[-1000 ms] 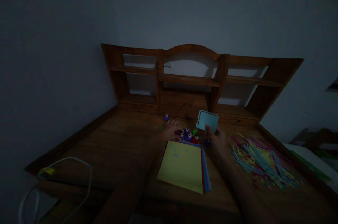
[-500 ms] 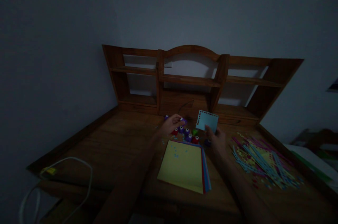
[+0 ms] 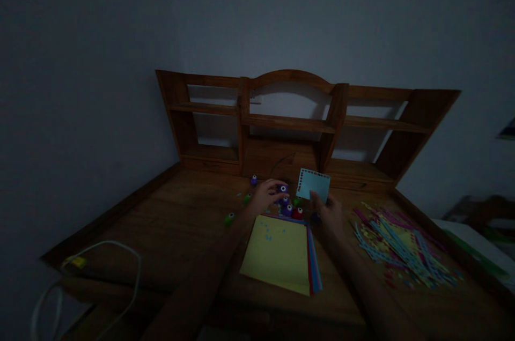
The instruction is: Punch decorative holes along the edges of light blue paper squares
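Observation:
My left hand (image 3: 265, 194) is at the back of the desk, thumb and fingers around a purple paper punch (image 3: 282, 189) among the other punches. My right hand (image 3: 329, 214) pinches a light blue paper card (image 3: 314, 184) near its lower edge and keeps it raised. Small punched holes run along the card's top and left edges. Close to my hands stand more purple punches (image 3: 287, 210), a red punch (image 3: 298, 213) and a green punch (image 3: 297, 201). A dark punch (image 3: 316, 217) is partly hidden by my right hand.
A stack of coloured paper (image 3: 277, 255), yellow on top, lies in front with tiny blue cut-outs on it. Paper strips and scraps (image 3: 402, 244) cover the right side. Two green punches, one nearer (image 3: 229, 219), sit left; a white cable (image 3: 120, 243) loops at the front left.
My left hand has moved slightly right and down with the purple punch, toward the cluster, uncovering green punches at left. The blue card has shifted slightly left in my right hand.

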`<state>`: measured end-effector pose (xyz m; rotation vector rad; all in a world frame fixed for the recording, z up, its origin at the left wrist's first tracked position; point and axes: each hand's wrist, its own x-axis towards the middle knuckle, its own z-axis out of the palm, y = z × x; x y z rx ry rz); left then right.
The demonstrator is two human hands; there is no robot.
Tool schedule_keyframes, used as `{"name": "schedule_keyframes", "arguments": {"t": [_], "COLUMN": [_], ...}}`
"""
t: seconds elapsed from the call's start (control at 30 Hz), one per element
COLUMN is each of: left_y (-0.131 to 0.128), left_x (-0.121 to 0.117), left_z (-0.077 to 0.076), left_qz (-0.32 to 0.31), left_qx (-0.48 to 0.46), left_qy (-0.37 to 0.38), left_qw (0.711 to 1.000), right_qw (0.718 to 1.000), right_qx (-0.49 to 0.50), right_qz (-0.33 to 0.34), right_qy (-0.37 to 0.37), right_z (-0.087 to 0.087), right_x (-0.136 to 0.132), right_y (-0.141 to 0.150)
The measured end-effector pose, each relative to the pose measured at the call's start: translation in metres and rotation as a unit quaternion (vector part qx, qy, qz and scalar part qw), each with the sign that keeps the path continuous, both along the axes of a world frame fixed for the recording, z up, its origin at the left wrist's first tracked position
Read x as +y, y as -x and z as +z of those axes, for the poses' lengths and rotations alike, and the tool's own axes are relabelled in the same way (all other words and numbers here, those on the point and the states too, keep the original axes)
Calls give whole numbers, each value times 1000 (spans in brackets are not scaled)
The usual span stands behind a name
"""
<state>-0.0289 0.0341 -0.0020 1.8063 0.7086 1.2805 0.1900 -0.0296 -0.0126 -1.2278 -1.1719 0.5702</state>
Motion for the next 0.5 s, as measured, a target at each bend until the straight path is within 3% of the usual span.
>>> {"name": "schedule_keyframes", "arguments": {"t": [0.23, 0.37, 0.5], "left_y": [-2, -1, 2], "left_x": [-6, -8, -7], "left_z": [8, 12, 15], "left_qz": [-39, -85, -89], "left_qx": [-1, -60, -142], "left_qy": [12, 89, 150], "left_qw": [999, 991, 974], "right_qw": [1000, 1000, 1000], "right_qx": [-25, -17, -6], "right_qz": [-6, 8, 14], "right_qy": [-13, -10, -9], "right_z": [9, 10, 7], "right_x": [-5, -5, -4], "right_y": [4, 4, 4]}}
